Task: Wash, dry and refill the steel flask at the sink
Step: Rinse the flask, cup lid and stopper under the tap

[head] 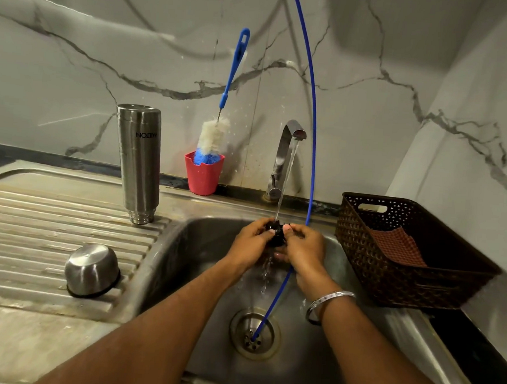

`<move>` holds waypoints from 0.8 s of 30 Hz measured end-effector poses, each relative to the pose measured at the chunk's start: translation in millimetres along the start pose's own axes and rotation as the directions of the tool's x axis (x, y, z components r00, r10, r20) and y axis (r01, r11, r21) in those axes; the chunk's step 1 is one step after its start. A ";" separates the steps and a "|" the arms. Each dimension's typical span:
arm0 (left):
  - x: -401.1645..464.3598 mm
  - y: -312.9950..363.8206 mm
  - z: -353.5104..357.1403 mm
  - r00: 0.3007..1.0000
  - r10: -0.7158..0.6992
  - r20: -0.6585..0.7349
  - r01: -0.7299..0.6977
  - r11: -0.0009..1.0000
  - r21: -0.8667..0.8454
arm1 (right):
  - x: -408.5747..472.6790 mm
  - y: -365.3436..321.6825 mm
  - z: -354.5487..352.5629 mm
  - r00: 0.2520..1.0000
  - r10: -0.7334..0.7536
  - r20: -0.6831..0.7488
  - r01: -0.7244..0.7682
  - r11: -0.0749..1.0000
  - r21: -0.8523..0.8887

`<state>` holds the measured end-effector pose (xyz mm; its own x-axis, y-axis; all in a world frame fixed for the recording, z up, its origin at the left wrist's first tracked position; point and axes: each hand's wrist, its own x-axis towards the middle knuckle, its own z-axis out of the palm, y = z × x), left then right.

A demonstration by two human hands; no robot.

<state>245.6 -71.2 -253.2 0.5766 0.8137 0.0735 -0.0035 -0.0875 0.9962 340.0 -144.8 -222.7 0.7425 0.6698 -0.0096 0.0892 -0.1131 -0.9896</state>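
1. Both hands over the sink point(202, 248) basin, under the running tap point(290, 141), wrapped round one small black stopper point(276, 233).
2. Left hand point(249, 244) with fingers curled onto the stopper's left side, gripping it.
3. Right hand point(305, 247) with thumb on top and fingers curled beneath, pinching the stopper's right side; steel bangle point(328, 301) on that wrist.
4. Water stream point(285, 181) landing on the stopper and spilling down from between the hands toward the drain point(253, 332).
5. Steel flask point(139, 162) standing upside down, mouth on the ribbed draining board point(39, 224), near the board's back edge and just beside the basin's back left corner; touched by neither hand.
6. Steel cup lid point(92, 270) lying mouth down, slightly tilted, on the draining board, near its front edge, well apart from the flask.
7. Red cup point(203, 173) at the back edge of the sink between flask and tap, bottle brush point(217, 125) standing bristles-down in it, blue handle leaning on the wall.
8. Thin blue tube point(311, 121) curving down from above, passing behind the right hand, ending in the drain.
9. Brown basket point(418, 274) at the right edge of the sink, a checked cloth point(396, 246) lying inside.
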 end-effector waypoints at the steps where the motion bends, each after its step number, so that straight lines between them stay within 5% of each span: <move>1: -0.3 0.5 -2.0 1.000 0.030 0.009 -0.030 0.999 -0.012 | -2.3 -3.0 1.5 0.994 0.103 0.031 -0.106 0.989 0.099; 8: -0.5 -5.2 -7.4 0.985 0.135 -0.102 -0.130 0.990 0.059 | -13.7 -4.3 0.0 0.889 0.376 0.262 -0.428 0.885 0.183; 18: 2.8 -13.5 -7.5 0.984 0.122 -0.126 -0.092 0.971 0.219 | -8.6 5.4 3.0 0.903 0.368 0.220 -0.410 0.891 0.192; 24: 1.8 -14.6 -15.2 0.976 0.217 0.024 -0.213 0.919 0.331 | -9.7 8.7 3.4 0.902 0.336 0.271 -0.379 0.917 0.123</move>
<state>234.3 -59.8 -266.9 0.5818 0.7610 0.2871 0.1443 -0.4439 0.8844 331.3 -149.8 -231.7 0.5199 0.7649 -0.3802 -0.2811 -0.2671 -0.9218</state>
